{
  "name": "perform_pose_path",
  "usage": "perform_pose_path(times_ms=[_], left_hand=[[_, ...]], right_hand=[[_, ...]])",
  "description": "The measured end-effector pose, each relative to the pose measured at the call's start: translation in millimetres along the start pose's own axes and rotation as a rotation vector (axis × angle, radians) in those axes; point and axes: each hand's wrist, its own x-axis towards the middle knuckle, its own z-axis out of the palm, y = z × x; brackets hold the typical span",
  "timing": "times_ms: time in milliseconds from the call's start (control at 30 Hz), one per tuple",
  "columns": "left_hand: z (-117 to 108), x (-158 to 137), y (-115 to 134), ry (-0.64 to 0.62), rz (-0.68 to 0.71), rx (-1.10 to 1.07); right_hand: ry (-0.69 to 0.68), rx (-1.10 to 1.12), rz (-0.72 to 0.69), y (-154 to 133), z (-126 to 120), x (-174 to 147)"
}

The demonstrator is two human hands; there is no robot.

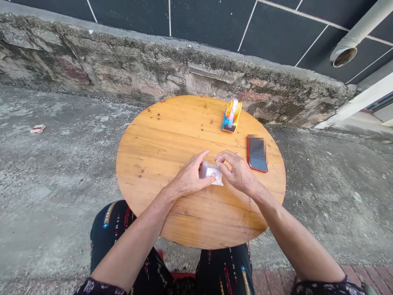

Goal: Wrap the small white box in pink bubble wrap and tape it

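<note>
A round wooden table (pixel 166 143) fills the middle, and both bare forearms (pixel 138 233) slant inward over its near edge. The left hand (pixel 190 173) is cupped, thumb and fingers parted; the right hand (pixel 236 170) is arched, fingers curled, thumb and forefinger close together. Beyond the right hand lies a phone (pixel 257 153), with a tape dispenser (pixel 231 116) farther back. The small clear packet (pixel 215 175) is between the hands, gripped by the left, whose thumb lies across its top; the right fingertips are at its far right corner, but I cannot tell whether they pinch it.
</note>
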Motion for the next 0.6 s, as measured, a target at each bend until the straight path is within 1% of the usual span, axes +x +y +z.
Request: perform_pose_path(times_ms=[133,300,467,600], left_hand=[[3,2,-2,0.019,0.012,-0.097],[4,2,-4,-0.031,0.054,-0.155],[3,1,-3,-0.073,0.130,-0.121],[5,0,-3,-0.093,0.134,-0.084]], right_hand=[[0.010,-0.017,-0.014,-4,-4,-2],[0.049,-0.023,-0.023,-6,-9,-5],[0.098,-0.043,-0.020,-8,-19,-5],[0.113,-0.004,0.013,-8,-25,-2]])
